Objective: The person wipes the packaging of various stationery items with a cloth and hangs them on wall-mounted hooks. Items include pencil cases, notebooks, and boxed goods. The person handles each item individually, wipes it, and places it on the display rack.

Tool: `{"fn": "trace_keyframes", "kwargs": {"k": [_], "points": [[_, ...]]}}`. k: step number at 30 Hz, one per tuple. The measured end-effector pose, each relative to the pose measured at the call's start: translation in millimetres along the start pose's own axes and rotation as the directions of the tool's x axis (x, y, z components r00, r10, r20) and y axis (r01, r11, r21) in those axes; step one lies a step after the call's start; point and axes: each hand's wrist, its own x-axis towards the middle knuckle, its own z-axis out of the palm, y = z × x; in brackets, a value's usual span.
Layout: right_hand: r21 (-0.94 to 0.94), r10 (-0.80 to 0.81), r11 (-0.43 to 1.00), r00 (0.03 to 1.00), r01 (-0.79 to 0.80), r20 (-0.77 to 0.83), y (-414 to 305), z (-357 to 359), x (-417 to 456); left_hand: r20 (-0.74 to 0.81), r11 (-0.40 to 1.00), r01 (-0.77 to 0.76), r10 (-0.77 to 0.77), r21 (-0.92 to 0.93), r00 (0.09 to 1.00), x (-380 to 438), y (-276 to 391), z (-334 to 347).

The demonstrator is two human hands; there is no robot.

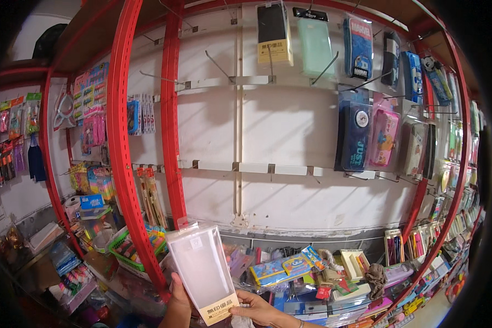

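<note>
A white pencil case in a clear plastic box (203, 270) with a cream printed band stands tilted at the lower centre, its hanging tab at the top. My left hand (179, 295) grips the box along its lower left side. At the lower right corner, my right hand (254, 307) pinches the box and also has a crumpled greyish-white cloth (242, 321) under its fingers. Higher up, a boxed black case (273, 24) and a mint-green case (316, 45) hang on metal hooks on the wall rack.
Red slotted uprights (125, 123) stand at the left. Bare metal hooks (219, 65) jut from wall rails. More pencil cases (354, 131) hang at the right. Below lie a yellow and blue pencil case (285, 268), a grey crumpled cloth (376, 280) and packaged stationery. A green basket (125, 260) sits left.
</note>
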Motion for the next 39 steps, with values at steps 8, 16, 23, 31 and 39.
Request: {"fn": "trace_keyframes", "kwargs": {"k": [8, 16, 23, 31, 39], "points": [[0.091, -0.032, 0.995, 0.996, 0.040, -0.088, -42.1, 15.7, 14.3, -0.147, 0.959, -0.145, 0.185, 0.243, 0.972, -6.9, 23.6, -12.4], [-0.195, -0.532, 0.846, 0.810, 0.497, -0.246, -192.8, 24.1, 53.0, -0.381, 0.967, 0.071, 0.029, 0.245, 0.924, -77.9, 22.2, -80.0], [-0.344, -0.817, 0.571, 0.556, 0.746, -0.152, -347.2, 51.0, 112.6, -0.501, 0.956, 0.155, -0.011, 0.248, 0.865, -138.7, 11.1, -113.6], [-0.393, -0.911, 0.407, 0.396, 0.824, -0.114, -474.5, 74.2, 184.1, -0.528, 0.934, 0.139, 0.060, 0.328, 0.847, -175.7, 11.8, -138.7], [-0.411, -0.876, 0.481, 0.415, 0.774, -0.245, -508.1, 58.0, 241.6, -0.700, 0.991, 0.076, 0.027, 0.114, 0.714, -206.5, 7.4, -160.1]]}}
